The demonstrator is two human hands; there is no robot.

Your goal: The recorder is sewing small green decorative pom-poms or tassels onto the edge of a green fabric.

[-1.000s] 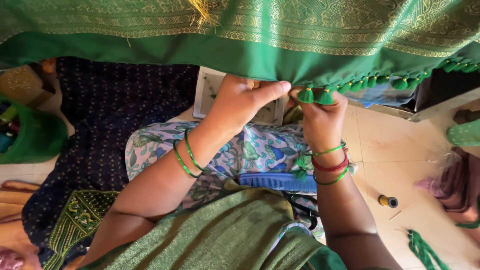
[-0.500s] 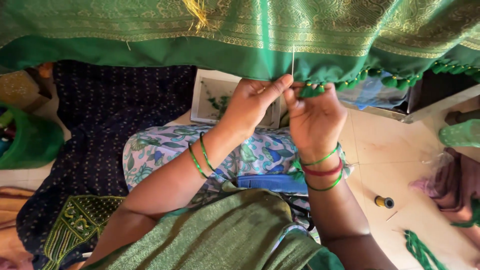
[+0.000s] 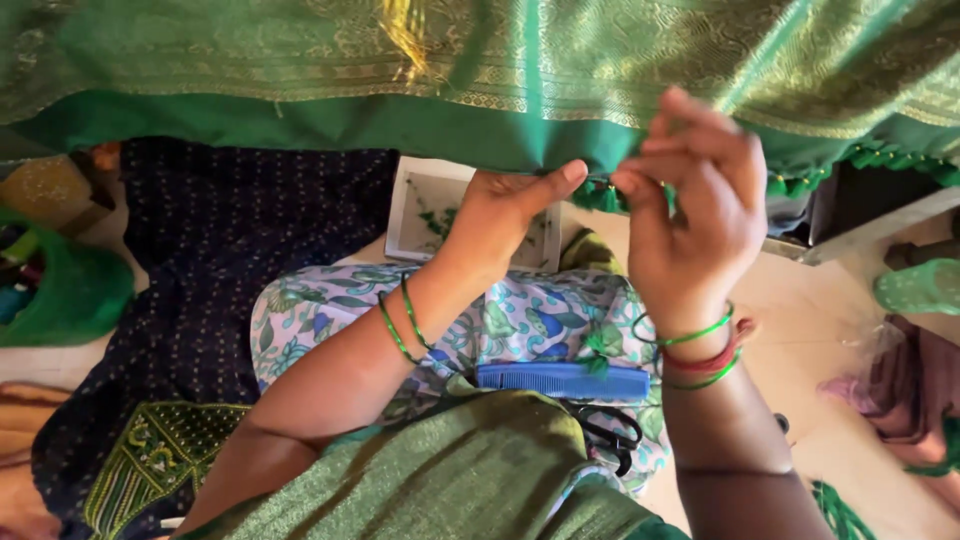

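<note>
Bright, warm daylight falls from the upper right of the frame; shadows are soft, and the right edge is blurred.

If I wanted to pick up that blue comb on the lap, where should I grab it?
Probably by its long plain back edge. The blue comb lies flat and sideways across the lap, between the left hand and right hand, which are busy up at the green cloth's edge. Come straight down from above and pinch the middle. The black scissors lie close on the right-wrist side, so avoid that end.

floor (image 3: pixel 800 300) | dark blue cloth (image 3: pixel 200 260) | green bag (image 3: pixel 70 290)
</note>
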